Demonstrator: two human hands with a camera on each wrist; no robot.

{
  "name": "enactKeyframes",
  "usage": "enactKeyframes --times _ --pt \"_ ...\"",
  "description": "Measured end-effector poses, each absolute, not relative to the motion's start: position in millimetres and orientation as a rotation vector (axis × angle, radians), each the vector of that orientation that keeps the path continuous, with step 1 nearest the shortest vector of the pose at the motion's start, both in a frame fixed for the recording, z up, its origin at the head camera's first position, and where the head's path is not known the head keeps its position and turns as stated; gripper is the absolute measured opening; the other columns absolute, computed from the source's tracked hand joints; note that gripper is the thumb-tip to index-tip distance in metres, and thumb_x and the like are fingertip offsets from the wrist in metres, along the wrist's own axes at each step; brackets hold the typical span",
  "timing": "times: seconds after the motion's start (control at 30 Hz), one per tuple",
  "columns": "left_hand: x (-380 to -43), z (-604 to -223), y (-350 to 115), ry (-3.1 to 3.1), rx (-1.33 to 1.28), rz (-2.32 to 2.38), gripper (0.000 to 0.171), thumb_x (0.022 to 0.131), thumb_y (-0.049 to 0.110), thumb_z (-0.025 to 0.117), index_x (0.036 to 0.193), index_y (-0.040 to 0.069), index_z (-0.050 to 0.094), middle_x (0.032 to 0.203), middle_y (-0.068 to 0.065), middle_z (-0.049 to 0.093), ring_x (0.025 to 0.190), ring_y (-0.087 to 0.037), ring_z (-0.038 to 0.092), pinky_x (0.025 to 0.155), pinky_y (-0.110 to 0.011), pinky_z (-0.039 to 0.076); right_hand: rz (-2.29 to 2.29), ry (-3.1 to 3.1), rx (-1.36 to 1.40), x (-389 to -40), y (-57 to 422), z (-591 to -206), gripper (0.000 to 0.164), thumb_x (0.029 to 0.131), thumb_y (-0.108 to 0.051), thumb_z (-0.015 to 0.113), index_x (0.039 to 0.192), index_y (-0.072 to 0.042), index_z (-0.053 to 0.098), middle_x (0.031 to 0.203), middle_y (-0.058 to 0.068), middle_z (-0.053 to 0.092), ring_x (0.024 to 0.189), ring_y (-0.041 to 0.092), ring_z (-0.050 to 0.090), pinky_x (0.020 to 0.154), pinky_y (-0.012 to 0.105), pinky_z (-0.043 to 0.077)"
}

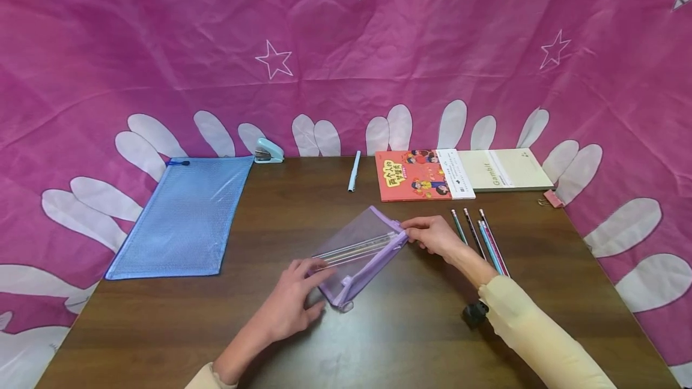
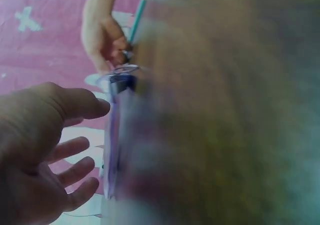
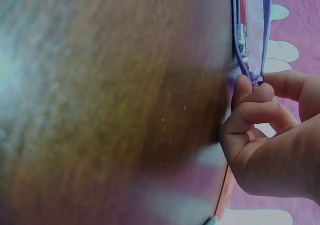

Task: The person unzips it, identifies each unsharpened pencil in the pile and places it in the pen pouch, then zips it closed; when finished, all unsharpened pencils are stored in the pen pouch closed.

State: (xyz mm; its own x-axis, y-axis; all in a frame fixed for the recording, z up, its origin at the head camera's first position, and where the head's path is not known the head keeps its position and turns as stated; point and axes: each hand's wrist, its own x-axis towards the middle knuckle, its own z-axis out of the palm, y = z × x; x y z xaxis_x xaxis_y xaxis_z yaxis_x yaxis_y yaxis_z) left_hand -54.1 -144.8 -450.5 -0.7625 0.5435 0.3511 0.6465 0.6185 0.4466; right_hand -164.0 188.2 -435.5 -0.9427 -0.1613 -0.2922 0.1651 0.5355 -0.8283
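A purple mesh zipper pouch (image 1: 351,233) lies slantwise on the table, with several slim pencils (image 1: 357,249) inside. My right hand (image 1: 432,234) pinches the pouch's far right corner, at the end of the zipper. In the right wrist view the zipper edges (image 3: 266,30) stand apart there, and a pencil's metal band (image 3: 242,37) shows between them. At the pouch's near left end is my left hand (image 1: 292,299), fingers spread and relaxed, its fingertips over the edge. The left wrist view shows its thumb (image 2: 90,105) right by the pouch's side.
More pencils (image 1: 489,245) lie right of the pouch, under the right forearm. A blue mesh zipper bag (image 1: 178,221) is at the left. Along the back are a light blue stapler (image 1: 268,151), a pale blue pen (image 1: 354,171), a red book (image 1: 413,176), a cream notebook (image 1: 508,170) and a pink clip (image 1: 554,199).
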Motion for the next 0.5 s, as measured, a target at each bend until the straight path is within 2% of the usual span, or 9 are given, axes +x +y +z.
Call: enactKeyframes --times 0.27,0.5 --pt "-53.3 -452.9 -140.7 -2.694 -1.091 -0.607 0.056 0.079 0.017 0.083 0.133 0.017 0.067 0.136 -0.010 0.055 0.122 -0.031 0.048 0.089 -0.052 0.046 -1.388 2.427 0.013 -162.8 188.7 -434.9 0.029 0.097 -0.017 0.062 0.122 -0.004 0.070 0.086 0.008 0.063 0.062 0.019 0.048 0.050 0.027 0.034" --pt "-56.2 -454.9 -140.1 -2.583 -1.153 -0.554 0.048 0.082 0.013 0.080 0.128 0.015 0.070 0.128 -0.010 0.060 0.115 -0.029 0.053 0.090 -0.050 0.049 -1.419 2.410 0.024 -162.1 191.1 -434.9 0.029 0.096 -0.016 0.063 0.121 -0.003 0.070 0.084 0.008 0.063 0.061 0.018 0.047 0.050 0.028 0.035"
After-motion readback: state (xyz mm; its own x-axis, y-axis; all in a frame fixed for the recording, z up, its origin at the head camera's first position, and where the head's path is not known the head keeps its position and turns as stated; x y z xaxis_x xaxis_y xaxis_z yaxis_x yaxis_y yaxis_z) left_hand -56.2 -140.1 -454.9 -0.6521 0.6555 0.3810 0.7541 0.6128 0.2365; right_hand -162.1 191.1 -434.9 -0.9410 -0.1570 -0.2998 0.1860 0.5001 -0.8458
